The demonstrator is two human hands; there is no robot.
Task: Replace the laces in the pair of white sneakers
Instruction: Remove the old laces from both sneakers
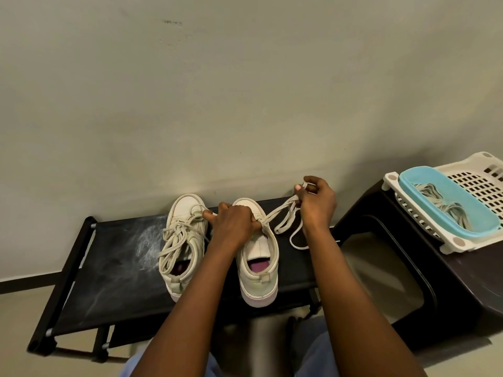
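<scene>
Atop the rack [109, 268], around its middle: left sneaker [187, 213] and, just to the right, right sneaker [258, 268], apart, heels toward the rack's front edge, toes toward the wall [245, 104] behind the rack. Heaped over the left sneaker's opening: loose lace [174, 240]. Over the right sneaker's fore part: left hand [234, 221], gripping it. Above the rack's right end: right hand [317, 202], pinching a lace [283, 216] stretched from the right sneaker's front, slack loops hanging down to the rack's right part. Right of the rack, close beside: stool [468, 273]. On the stool, toward its back: basket [479, 183]. At the basket's left part: tub [479, 213]. In the tub: bundle of laces [446, 205].
</scene>
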